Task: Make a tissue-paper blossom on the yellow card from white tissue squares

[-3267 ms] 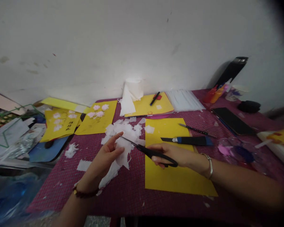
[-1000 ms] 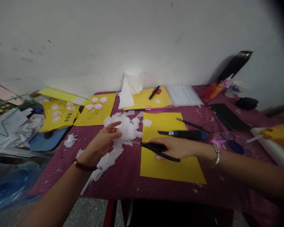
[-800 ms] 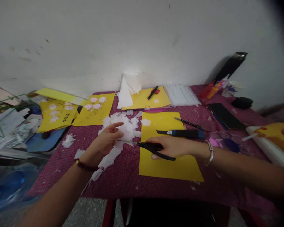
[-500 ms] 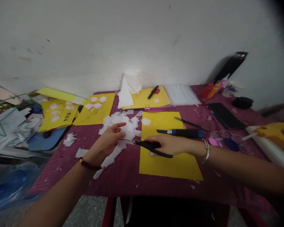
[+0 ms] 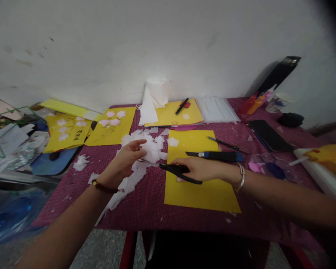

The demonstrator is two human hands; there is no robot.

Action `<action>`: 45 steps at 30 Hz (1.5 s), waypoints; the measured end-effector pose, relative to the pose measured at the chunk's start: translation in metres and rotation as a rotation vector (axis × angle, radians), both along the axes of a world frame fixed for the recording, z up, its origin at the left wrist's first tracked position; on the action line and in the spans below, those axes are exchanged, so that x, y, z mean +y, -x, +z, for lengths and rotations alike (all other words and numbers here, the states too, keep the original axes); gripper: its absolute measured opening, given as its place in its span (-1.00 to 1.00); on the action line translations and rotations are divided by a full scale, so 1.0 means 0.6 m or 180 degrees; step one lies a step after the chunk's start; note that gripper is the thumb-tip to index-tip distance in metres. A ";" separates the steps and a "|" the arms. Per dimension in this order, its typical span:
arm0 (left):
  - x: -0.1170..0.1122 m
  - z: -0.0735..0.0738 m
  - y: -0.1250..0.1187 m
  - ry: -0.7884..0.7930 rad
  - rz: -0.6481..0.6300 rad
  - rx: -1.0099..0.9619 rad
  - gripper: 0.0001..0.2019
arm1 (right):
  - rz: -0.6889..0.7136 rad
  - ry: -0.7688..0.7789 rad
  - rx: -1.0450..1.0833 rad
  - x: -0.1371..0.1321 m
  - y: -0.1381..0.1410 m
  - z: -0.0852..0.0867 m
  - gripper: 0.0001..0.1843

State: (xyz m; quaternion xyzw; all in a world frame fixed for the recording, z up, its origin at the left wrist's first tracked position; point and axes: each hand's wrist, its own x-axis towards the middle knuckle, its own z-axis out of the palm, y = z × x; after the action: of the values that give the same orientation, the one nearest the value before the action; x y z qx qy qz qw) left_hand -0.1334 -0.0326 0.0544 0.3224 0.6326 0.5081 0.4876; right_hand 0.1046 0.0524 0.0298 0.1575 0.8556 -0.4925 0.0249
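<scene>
My left hand (image 5: 122, 163) pinches a strip of white tissue paper (image 5: 128, 182) that trails down toward the table's front edge. My right hand (image 5: 199, 169) grips black scissors (image 5: 173, 170), whose blades point left into the tissue by my left fingers. The blades look nearly closed. A pile of white tissue squares (image 5: 151, 145) lies just behind my left hand. Under my right hand lies a plain yellow sheet (image 5: 201, 186) on the red checked tablecloth (image 5: 145, 209).
A blue-handled knife (image 5: 217, 155) and a black pen (image 5: 225, 144) lie on the yellow sheet's far side. A tissue roll (image 5: 156, 95), yellow cards with pink flowers (image 5: 109, 125), a phone (image 5: 268, 135), paint bottles (image 5: 252, 104) and a yellow glue gun (image 5: 326, 157) ring the table.
The scissors' blades have gone from wide open over the tissue to nearly closed. Both hands have drifted slightly away from me. The cut strip hangs longer below my left hand.
</scene>
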 end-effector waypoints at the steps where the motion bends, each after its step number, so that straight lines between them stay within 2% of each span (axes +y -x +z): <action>1: 0.004 -0.002 0.007 -0.0044 0.0034 0.0008 -0.47 | 0.0029 -0.0050 -0.0015 0.001 0.000 -0.001 -0.57; 3: 0.013 -0.004 0.025 -0.0127 0.0079 0.0044 -0.46 | 0.0025 -0.0140 -0.0036 0.001 -0.004 -0.001 -0.55; 5: 0.024 -0.003 0.047 -0.0160 0.0090 0.0379 -0.48 | -0.0091 -0.0202 -0.0067 0.002 -0.011 0.002 -0.54; 7: 0.032 0.001 0.069 -0.0099 0.0034 0.1389 -0.58 | -0.0232 -0.0211 -0.0128 0.002 -0.020 0.005 -0.49; 9: 0.034 0.006 0.087 0.0025 -0.0039 0.2982 -0.72 | -0.0362 -0.0088 -0.0144 0.004 -0.031 0.004 -0.43; 11: 0.028 0.012 0.097 0.0133 -0.0152 0.4243 -0.74 | -0.0460 0.0182 -0.0065 0.005 -0.042 0.002 -0.37; 13: 0.017 0.014 0.099 0.0166 -0.0275 0.4615 -0.69 | -0.0574 0.0435 0.0028 0.004 -0.055 0.000 -0.33; 18: -0.015 0.006 0.082 0.0051 -0.0438 0.3960 -0.81 | -0.0828 0.1041 0.0229 -0.010 -0.092 0.008 -0.27; 21: -0.030 -0.002 0.066 -0.0046 -0.0465 0.3745 -0.87 | -0.0755 0.1292 0.0472 -0.022 -0.111 0.005 -0.36; 23: -0.036 -0.008 0.055 -0.0056 -0.0576 0.3697 -0.84 | -0.0802 0.1440 0.0585 -0.028 -0.119 -0.008 -0.42; 27: -0.029 -0.025 0.041 -0.0417 -0.1004 0.3911 -0.54 | -0.0978 0.1960 0.0724 -0.034 -0.124 -0.041 -0.48; 28: -0.023 -0.029 0.040 -0.0457 -0.1097 0.3996 -0.53 | -0.1024 0.2030 0.0734 -0.034 -0.124 -0.047 -0.49; 30: -0.006 -0.034 0.041 -0.0469 -0.1186 0.3960 -0.68 | -0.1053 0.2066 0.0720 -0.033 -0.122 -0.052 -0.50; 32: 0.012 -0.031 0.045 -0.0561 -0.1079 0.3537 -0.90 | -0.0999 0.2025 0.0735 -0.033 -0.121 -0.050 -0.49; 35: 0.027 -0.014 0.047 -0.0626 -0.0724 0.2714 -0.84 | -0.0919 0.1983 0.0733 -0.035 -0.118 -0.042 -0.48; 39: 0.022 0.006 0.044 -0.0396 -0.0419 0.1862 -0.80 | -0.0823 0.1970 0.0698 -0.039 -0.102 -0.028 -0.46; 42: 0.015 0.007 0.045 -0.0323 -0.0232 0.1586 -0.79 | -0.0712 0.2006 0.0733 -0.042 -0.076 -0.016 -0.48; 45: 0.012 0.003 0.049 -0.0419 -0.0032 0.1615 -0.79 | -0.0603 0.2202 0.0845 -0.046 -0.039 -0.012 -0.47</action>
State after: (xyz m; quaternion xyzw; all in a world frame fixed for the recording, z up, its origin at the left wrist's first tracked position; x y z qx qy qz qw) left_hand -0.1629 -0.0256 0.0563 0.4738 0.6986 0.4486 0.2938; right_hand 0.1282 0.0246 0.0229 0.1530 0.6162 -0.7684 -0.0800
